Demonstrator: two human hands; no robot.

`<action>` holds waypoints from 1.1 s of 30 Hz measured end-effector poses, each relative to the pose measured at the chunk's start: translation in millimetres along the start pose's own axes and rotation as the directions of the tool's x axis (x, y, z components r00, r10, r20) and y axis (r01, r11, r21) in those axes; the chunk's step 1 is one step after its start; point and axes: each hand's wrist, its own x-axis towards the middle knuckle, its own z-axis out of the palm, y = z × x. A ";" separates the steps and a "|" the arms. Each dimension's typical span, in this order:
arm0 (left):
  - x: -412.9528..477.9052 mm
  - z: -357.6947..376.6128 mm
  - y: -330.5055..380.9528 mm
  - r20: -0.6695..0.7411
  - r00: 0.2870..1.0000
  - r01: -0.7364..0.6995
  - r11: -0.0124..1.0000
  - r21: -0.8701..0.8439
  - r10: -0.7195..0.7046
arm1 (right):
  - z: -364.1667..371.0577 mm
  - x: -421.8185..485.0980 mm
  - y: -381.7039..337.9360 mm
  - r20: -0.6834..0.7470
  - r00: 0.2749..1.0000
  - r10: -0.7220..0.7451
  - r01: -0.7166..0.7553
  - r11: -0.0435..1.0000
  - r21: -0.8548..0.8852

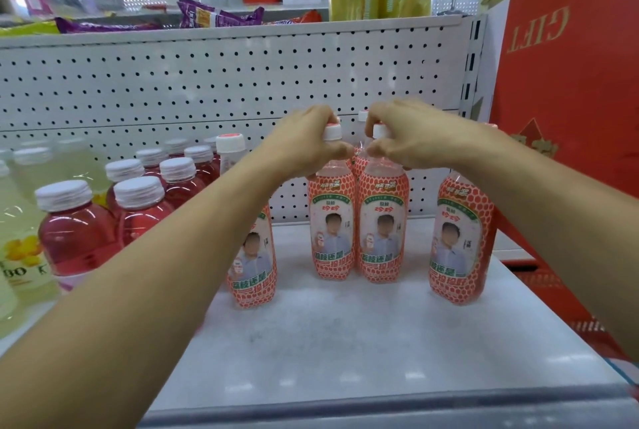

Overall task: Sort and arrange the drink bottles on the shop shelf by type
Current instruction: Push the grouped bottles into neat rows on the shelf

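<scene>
Pink-labelled bottles (pixel 332 231) in the middle stand touching, left hand (pixel 304 143) and right hand (pixel 415 138) fingers (pixel 383 113) gripping their caps (pixel 332 133)

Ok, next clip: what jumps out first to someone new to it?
Mid-shelf, the left hand grips the top of the middle-left bottle and the right hand that of the middle-right bottle, both pink, side by side. Red bottles crowd the left; a red gift box fills the right edge.

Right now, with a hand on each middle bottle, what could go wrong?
The left hand grips the left middle bottle and the right hand the right middle bottle only at their caps, so either may tip or slip. The left forearm crosses in front of the leftmost orange bottle; a sweep could topple it.
</scene>
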 end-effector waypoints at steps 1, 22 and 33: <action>-1.1 0.1 1.2 -0.001 1.000 0.004 1.000 0.015 -0.004 | 1.1 -1.1 0.1 -0.008 1.000 0.006 -0.006 1.000 -0.011; -95.1 21.8 -50.4 -0.396 0.836 0.102 0.816 -0.569 -0.380 | 82.0 -89.0 49.6 -0.349 0.779 0.521 -0.040 0.596 0.802; -114.3 71.8 -1.8 -0.256 0.947 -0.041 0.713 -0.700 -0.196 | 108.4 -113.8 2.7 -0.209 0.926 0.315 0.070 0.402 0.913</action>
